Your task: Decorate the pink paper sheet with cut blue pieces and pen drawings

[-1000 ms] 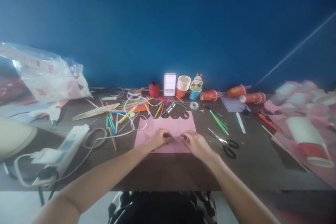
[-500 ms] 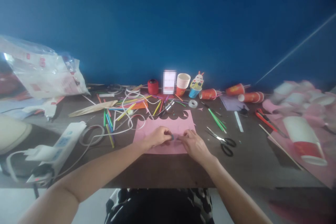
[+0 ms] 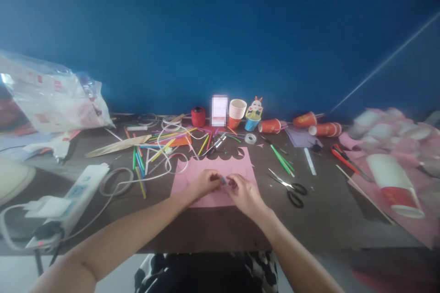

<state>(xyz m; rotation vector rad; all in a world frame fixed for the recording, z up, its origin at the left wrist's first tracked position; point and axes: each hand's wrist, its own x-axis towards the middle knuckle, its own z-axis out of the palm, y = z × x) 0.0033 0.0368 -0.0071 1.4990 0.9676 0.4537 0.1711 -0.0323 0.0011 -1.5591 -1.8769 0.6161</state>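
My left hand point(image 3: 204, 182) and my right hand point(image 3: 242, 191) meet over a pink paper sheet point(image 3: 206, 167) with scalloped cut-outs along its far edge. Both hands are curled, their fingertips pinched together around a tiny blue piece point(image 3: 223, 180) between them. What the piece is I cannot make out. The sheet lies flat on the dark table point(image 3: 326, 210) just in front of me.
Black-handled scissors point(image 3: 292, 188) lie right of the sheet. Coloured sticks point(image 3: 144, 165) and white cord point(image 3: 172, 158) scatter to the left, beside a power strip point(image 3: 74, 192). Paper cups point(image 3: 238, 111), red thread spool point(image 3: 198, 116), tape roll point(image 3: 250, 138) stand behind. More cups point(image 3: 395, 185) lie right.
My right hand has slid left until its fingertips touch those of my left hand. The view has shifted slightly; the sheet stays in place.
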